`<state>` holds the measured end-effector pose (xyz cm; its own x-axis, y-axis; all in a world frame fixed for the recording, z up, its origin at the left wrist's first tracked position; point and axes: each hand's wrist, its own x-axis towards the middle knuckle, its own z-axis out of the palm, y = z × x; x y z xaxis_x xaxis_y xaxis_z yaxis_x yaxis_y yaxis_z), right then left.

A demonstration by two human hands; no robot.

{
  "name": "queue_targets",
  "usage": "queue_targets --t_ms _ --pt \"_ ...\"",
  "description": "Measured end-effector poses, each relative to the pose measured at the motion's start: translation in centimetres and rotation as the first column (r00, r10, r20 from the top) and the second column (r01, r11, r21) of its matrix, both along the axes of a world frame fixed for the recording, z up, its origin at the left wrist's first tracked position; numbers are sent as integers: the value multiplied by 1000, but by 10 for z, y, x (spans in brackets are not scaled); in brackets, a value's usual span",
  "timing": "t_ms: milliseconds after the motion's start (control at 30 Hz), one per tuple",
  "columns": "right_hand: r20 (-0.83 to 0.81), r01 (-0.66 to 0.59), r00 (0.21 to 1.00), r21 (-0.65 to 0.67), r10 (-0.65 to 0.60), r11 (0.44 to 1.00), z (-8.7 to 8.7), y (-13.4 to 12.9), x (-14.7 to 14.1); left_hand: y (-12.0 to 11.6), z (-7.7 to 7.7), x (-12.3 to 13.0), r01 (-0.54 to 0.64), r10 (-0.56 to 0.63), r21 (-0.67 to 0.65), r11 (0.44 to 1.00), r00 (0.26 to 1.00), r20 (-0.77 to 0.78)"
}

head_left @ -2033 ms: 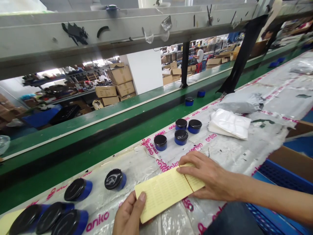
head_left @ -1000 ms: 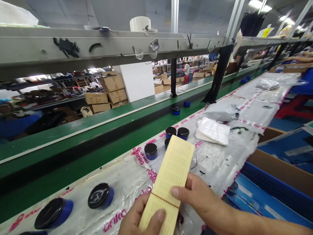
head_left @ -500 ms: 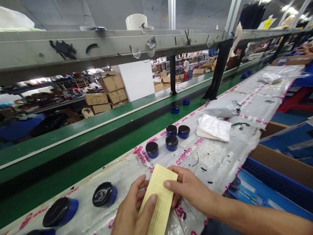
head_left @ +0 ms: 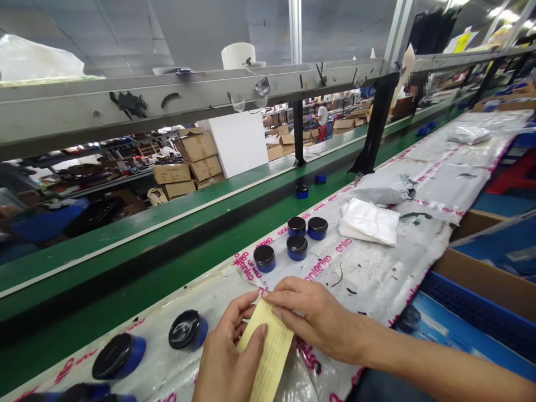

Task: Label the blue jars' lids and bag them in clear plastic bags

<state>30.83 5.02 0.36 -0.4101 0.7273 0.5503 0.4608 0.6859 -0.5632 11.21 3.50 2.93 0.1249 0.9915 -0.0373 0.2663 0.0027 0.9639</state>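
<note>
A yellow strip of printed paper or labels is held over the plastic-covered bench. My left hand grips its left side, thumb on top and fingers beneath. At the strip's upper end, my right hand pinches the corner between thumb and fingers. Beyond my hands stand several blue jars with black lids, the closest being one jar. Left of my left hand is another jar, with a further jar and others at the bottom left.
A green conveyor runs along the bench's far side, with two jars on it. A folded white stack and a grey plastic bag lie on the bench. Blue bins stand at the right. A grey shelf beam crosses above.
My right hand has moved left along the strip's top edge and now covers its upper right corner. The view has shifted slightly, showing more jars at the bottom left.
</note>
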Motion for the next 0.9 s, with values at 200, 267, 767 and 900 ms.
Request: queue_targets --t_ms 200,267,767,900 --pt "-32 -128 991 -58 127 990 -3 3 -20 -13 3 -25 17 -18 -7 1000 993 -114" --pt "-18 -160 987 -83 159 984 -4 5 -27 -18 2 -32 -49 46 -23 999 993 -110" --pt "98 -181 964 -434 246 882 -3 18 -69 -40 -29 -61 -180 172 -27 983 968 -185" --pt "65 -134 976 -564 206 814 -7 19 -70 -37 -32 -60 -183 169 -71 981 972 -165"
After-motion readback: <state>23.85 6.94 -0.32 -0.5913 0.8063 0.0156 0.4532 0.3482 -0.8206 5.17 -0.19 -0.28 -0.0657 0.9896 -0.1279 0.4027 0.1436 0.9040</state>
